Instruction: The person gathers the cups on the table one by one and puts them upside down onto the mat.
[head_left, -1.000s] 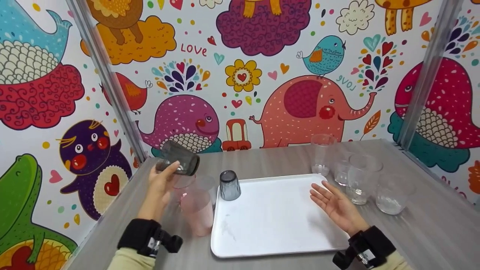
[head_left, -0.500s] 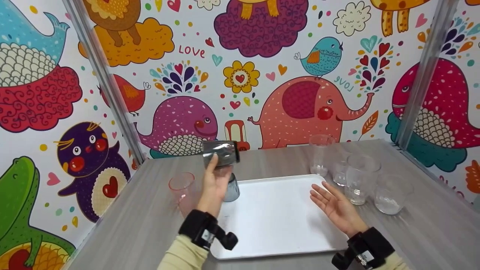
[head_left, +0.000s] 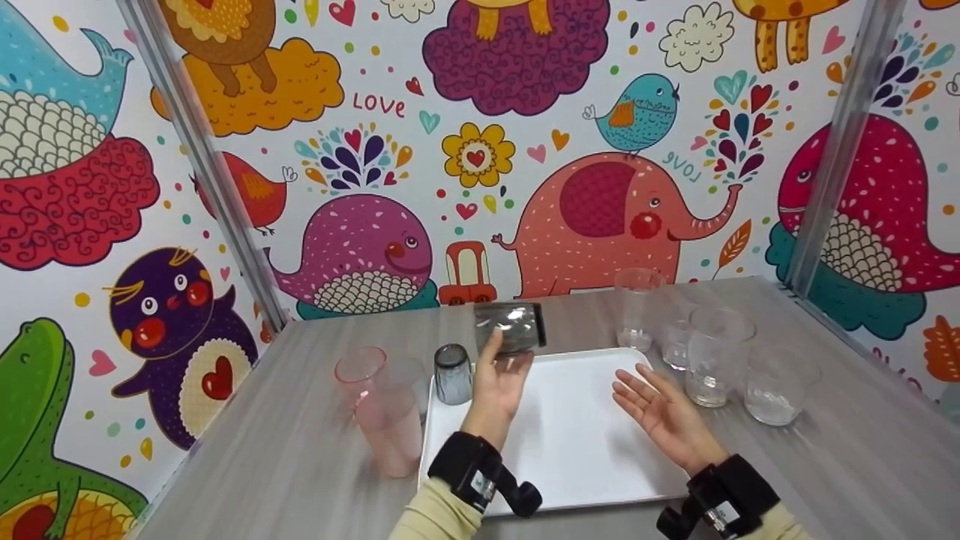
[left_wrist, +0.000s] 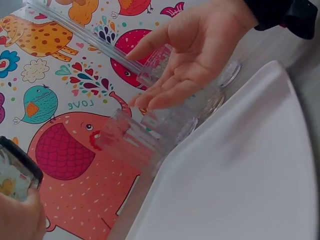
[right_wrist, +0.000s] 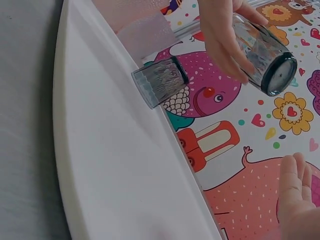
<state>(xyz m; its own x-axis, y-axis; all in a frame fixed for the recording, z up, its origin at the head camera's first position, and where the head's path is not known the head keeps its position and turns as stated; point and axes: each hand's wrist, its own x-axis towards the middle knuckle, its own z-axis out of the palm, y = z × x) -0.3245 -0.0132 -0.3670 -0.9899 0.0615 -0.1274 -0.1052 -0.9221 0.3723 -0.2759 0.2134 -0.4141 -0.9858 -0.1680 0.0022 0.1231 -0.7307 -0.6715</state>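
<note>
My left hand (head_left: 499, 390) grips a dark grey drinking glass (head_left: 510, 328), tipped on its side above the tray's back edge. In the right wrist view that glass (right_wrist: 265, 57) shows its thick base turned away from the fingers. A second grey glass (head_left: 453, 375) stands upside down in the back left corner of the white tray (head_left: 577, 442). Over the tray's right side my right hand (head_left: 664, 411) hovers palm up with its fingers extended, holding nothing. The left wrist view also shows this right hand (left_wrist: 197, 55), beside the clear glasses.
Pink tumblers (head_left: 390, 435) and a faint clear one stand left of the tray. Several clear glasses (head_left: 709, 367) stand on the table right of it, with a tall one (head_left: 637, 315) behind. Patterned wall panels (head_left: 600, 225) close off the back and sides.
My left hand has carried the grey glass rightward from above the pink tumblers to over the tray's back edge, turning it level. The right hand has barely moved.
</note>
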